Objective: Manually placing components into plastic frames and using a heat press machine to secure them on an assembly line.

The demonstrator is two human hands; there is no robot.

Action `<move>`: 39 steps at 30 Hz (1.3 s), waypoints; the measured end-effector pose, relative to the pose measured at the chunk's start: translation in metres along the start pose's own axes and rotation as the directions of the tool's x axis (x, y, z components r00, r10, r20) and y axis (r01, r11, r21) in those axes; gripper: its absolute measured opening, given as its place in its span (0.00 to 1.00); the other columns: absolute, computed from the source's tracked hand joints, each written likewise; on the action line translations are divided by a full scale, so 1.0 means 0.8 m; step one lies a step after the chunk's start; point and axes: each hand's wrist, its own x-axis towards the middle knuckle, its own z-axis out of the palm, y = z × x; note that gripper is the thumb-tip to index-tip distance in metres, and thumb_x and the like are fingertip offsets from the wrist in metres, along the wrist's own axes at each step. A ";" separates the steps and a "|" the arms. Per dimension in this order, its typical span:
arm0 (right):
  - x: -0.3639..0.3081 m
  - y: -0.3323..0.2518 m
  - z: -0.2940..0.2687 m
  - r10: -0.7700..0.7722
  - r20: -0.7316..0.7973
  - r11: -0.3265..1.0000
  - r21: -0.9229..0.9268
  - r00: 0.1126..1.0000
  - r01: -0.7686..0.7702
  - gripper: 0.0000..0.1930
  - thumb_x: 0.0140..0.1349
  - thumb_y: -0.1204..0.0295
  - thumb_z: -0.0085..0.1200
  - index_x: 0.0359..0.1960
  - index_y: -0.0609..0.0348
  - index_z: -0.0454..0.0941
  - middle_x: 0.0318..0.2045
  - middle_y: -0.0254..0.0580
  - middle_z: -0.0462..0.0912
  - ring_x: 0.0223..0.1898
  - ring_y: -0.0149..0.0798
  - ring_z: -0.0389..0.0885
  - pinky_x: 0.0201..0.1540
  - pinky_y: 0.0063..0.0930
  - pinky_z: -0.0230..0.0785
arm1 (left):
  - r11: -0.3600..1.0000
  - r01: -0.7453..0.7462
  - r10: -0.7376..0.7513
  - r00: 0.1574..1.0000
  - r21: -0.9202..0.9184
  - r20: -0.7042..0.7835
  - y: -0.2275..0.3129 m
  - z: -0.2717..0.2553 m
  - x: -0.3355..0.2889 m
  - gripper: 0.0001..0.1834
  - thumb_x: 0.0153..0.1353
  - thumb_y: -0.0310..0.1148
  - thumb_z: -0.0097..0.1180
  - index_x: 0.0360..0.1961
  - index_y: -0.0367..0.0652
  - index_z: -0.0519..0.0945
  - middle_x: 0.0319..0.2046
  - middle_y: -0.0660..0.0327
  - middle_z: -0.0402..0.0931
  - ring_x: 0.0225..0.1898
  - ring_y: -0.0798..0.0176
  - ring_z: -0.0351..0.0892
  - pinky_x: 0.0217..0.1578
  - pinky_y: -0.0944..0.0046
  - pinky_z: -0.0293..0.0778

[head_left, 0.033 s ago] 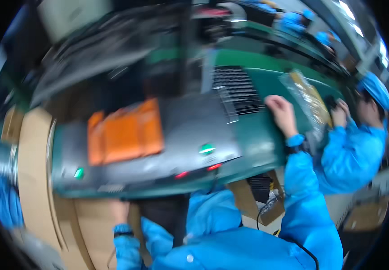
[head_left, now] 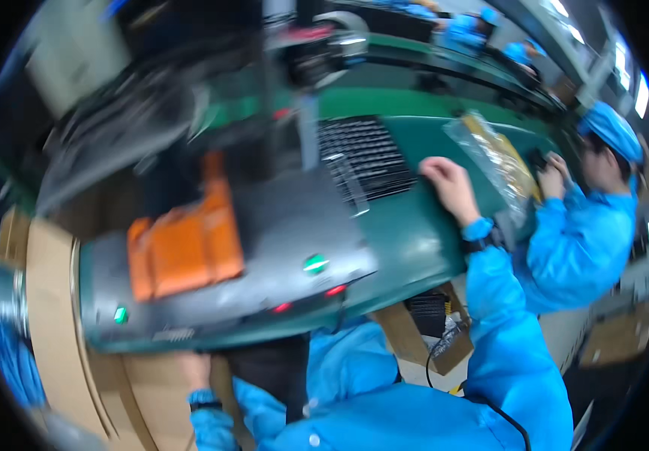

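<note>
My right hand point(head_left: 450, 189) hovers over or rests on the green work surface point(head_left: 422, 233), just right of several rows of thin black strips point(head_left: 366, 154). Its fingers are curled together; whether anything is pinched in them is hidden. A narrow clear frame-like piece point(head_left: 347, 183) lies at the left edge of the strips. My left hand point(head_left: 195, 368) hangs low in front of the bench edge, beside cardboard; its fingers are blurred and partly hidden. Behind it, an orange block-shaped fixture point(head_left: 189, 252) sits on a grey machine base point(head_left: 279, 233).
Green buttons point(head_left: 314, 264) and red ones line the base front. A dark machine stands behind it. Tall cardboard point(head_left: 50, 301) is at left. A plastic bag with yellowish contents point(head_left: 501, 158) lies near a co-worker point(head_left: 591, 218) at right. An open carton point(head_left: 407, 331) stands below the bench.
The view has swung, so the bench things appear farther left, and the orange fixture lower. My right hand stays beside the black strips. No grasp or release is visible.
</note>
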 end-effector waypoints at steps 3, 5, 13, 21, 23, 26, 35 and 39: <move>0.032 -0.002 -0.016 0.003 -0.103 0.993 -0.117 0.995 -0.015 0.08 0.61 0.73 0.55 0.37 0.65 0.80 0.31 0.46 0.83 0.35 0.38 0.82 0.42 0.28 0.73 | 0.941 0.057 -0.076 0.996 0.335 0.046 0.030 -0.011 -0.002 0.26 0.51 0.30 0.62 0.51 0.28 0.74 0.58 0.39 0.68 0.62 0.36 0.59 0.67 0.45 0.53; 0.067 0.038 -0.046 -0.010 -0.219 0.981 -0.190 0.976 -0.033 0.07 0.59 0.74 0.55 0.35 0.65 0.80 0.32 0.49 0.83 0.37 0.42 0.82 0.43 0.31 0.72 | 0.965 0.005 -0.005 1.000 0.263 -0.003 -0.005 0.006 -0.002 0.27 0.50 0.28 0.62 0.52 0.29 0.73 0.56 0.38 0.68 0.62 0.36 0.60 0.66 0.46 0.54; 0.217 0.202 -0.073 -0.090 -0.402 0.602 -0.751 0.911 -0.272 0.04 0.53 0.78 0.51 0.28 0.56 0.78 0.39 0.51 0.79 0.45 0.55 0.77 0.50 0.47 0.67 | 0.997 -0.072 0.071 0.997 -0.031 -0.033 0.015 0.009 0.002 0.33 0.51 0.28 0.59 0.61 0.36 0.68 0.61 0.41 0.65 0.65 0.38 0.58 0.66 0.47 0.54; 0.258 0.134 -0.008 0.113 -0.034 0.845 -0.523 0.993 -0.114 0.04 0.58 0.69 0.52 0.34 0.48 0.78 0.43 0.38 0.75 0.52 0.46 0.73 0.55 0.55 0.59 | 0.998 0.039 -0.040 0.999 -0.040 -0.028 0.031 0.004 0.000 0.34 0.50 0.28 0.60 0.61 0.35 0.68 0.61 0.41 0.64 0.66 0.38 0.57 0.67 0.47 0.52; 0.255 0.128 -0.003 0.091 -0.031 0.874 -0.476 0.995 -0.095 0.05 0.60 0.68 0.52 0.35 0.49 0.78 0.43 0.38 0.75 0.51 0.46 0.73 0.54 0.51 0.60 | 0.998 0.031 -0.033 0.999 -0.048 -0.031 0.030 0.005 0.003 0.34 0.50 0.29 0.60 0.61 0.35 0.68 0.61 0.40 0.64 0.66 0.38 0.56 0.67 0.47 0.52; 0.237 0.108 0.000 0.063 -0.027 0.864 -0.499 0.998 -0.069 0.05 0.60 0.70 0.51 0.36 0.46 0.78 0.42 0.40 0.74 0.53 0.45 0.71 0.53 0.51 0.59 | 0.996 0.040 -0.041 0.999 -0.075 -0.015 0.029 0.009 0.002 0.34 0.50 0.29 0.60 0.61 0.35 0.67 0.61 0.40 0.64 0.66 0.38 0.56 0.67 0.47 0.51; -0.048 -0.045 -0.036 -0.312 -0.027 0.864 -0.423 0.950 0.272 0.04 0.60 0.74 0.55 0.36 0.53 0.77 0.39 0.38 0.75 0.47 0.44 0.72 0.52 0.38 0.58 | 0.962 -0.055 0.069 0.997 0.267 -0.044 -0.076 0.031 -0.001 0.33 0.54 0.30 0.60 0.61 0.31 0.65 0.63 0.36 0.58 0.65 0.33 0.53 0.67 0.43 0.51; -0.134 -0.052 -0.028 -0.219 -0.016 0.883 -0.429 0.976 0.191 0.05 0.59 0.74 0.56 0.36 0.51 0.78 0.42 0.38 0.74 0.49 0.44 0.72 0.56 0.42 0.57 | 0.932 0.093 -0.103 0.995 0.349 0.011 0.044 -0.010 0.007 0.35 0.56 0.31 0.59 0.63 0.31 0.60 0.64 0.36 0.55 0.66 0.34 0.53 0.66 0.46 0.53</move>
